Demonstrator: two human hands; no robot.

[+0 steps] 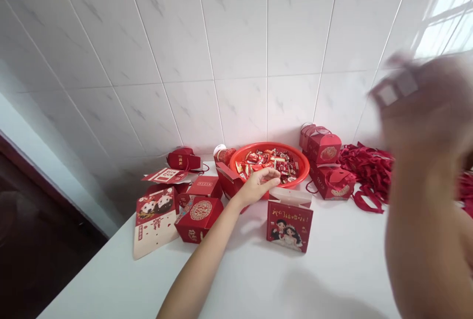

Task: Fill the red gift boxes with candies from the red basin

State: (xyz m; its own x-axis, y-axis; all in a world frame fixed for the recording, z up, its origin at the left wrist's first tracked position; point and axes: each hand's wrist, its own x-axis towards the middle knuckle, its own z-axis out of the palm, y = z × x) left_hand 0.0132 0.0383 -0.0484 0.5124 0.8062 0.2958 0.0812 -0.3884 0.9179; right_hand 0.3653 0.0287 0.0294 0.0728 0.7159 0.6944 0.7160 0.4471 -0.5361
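Note:
My left hand (260,184) reaches over the near rim of a red plastic basket (306,166) filled with wrapped candies (281,165). Its fingers are slightly bent and apart, with nothing visible in them. Just below and right of it stands an upright red gift box (289,225) with a cartoon bride and groom and its top flaps up. Raised high on the right, close to the camera, my right hand (424,97) is smeared by motion. Pale patches show at its fingers; whether it holds something cannot be made out.
Left on the white table (236,284) are red boxes (199,218), a flat printed carton (157,220) and a small red box (184,159). Closed red boxes (325,154) and a heap of dark red ribbons (365,166) lie right. A tiled wall (240,53) rises behind.

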